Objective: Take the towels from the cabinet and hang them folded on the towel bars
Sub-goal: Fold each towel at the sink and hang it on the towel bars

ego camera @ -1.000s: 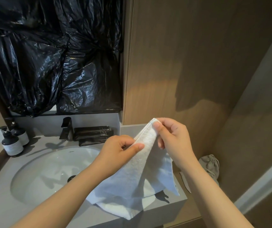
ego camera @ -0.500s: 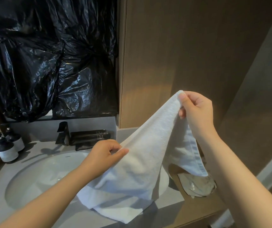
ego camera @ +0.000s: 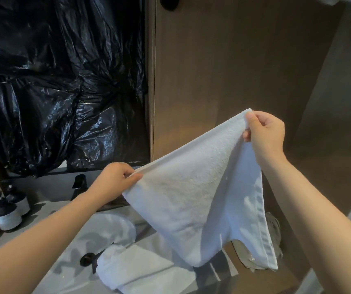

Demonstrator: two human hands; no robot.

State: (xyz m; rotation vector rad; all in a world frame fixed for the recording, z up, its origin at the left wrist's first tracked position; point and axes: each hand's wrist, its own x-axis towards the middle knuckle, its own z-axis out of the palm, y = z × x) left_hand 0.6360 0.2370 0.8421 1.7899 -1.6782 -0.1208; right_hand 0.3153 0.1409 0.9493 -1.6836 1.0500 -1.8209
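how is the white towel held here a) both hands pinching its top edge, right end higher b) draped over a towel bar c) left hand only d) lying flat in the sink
a: the left hand and the right hand each pinch the top edge of the white towel, which hangs between them with the right end higher.

We see a grey tabletop (ego camera: 41,209) with a sunken basin (ego camera: 115,227). Two pump bottles (ego camera: 7,217) stand at its left edge, a black faucet (ego camera: 78,185) at the rear, and a white towel (ego camera: 140,270) lies near the front.
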